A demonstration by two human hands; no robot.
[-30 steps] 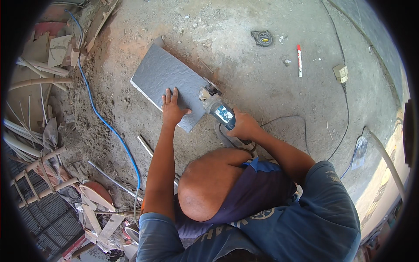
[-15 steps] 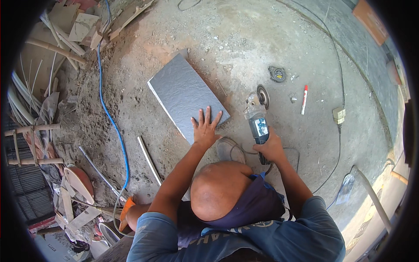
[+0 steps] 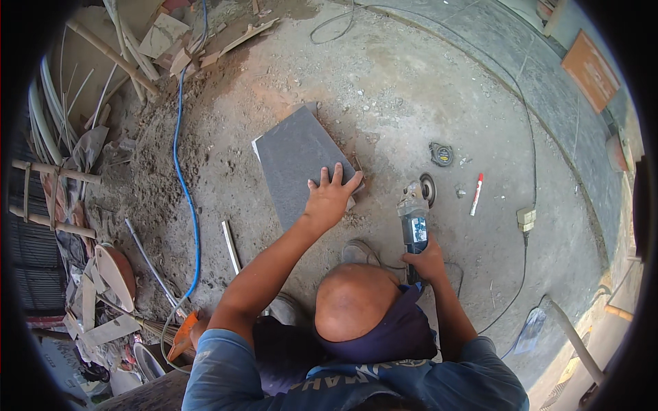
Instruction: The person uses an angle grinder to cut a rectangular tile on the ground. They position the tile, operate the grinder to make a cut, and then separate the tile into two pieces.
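A dark grey rectangular tile (image 3: 291, 161) with a pale edge lies at an angle in front of me. My left hand (image 3: 327, 198) rests on its near right part, fingers spread and thumb side at the right edge. Beneath that edge, pieces under the tile are partly hidden. To the right, my right hand (image 3: 426, 260) is closed around the rear body of an angle grinder (image 3: 415, 229). The grinder's disc (image 3: 428, 190) points away from me, and it appears low over or on the ground.
Beyond the grinder lie a tape measure (image 3: 441, 155) and a red-and-white marker (image 3: 476, 194). A black cable with a pale connector (image 3: 526, 219) runs along the right. At left are a blue hose (image 3: 180, 157), a pale strip (image 3: 230, 246), bamboo poles (image 3: 103, 48) and scrap.
The view has shifted, so the scene sits lower and further right. My left hand has turned on the tile, which looks darker. The grinder remains in my right hand.
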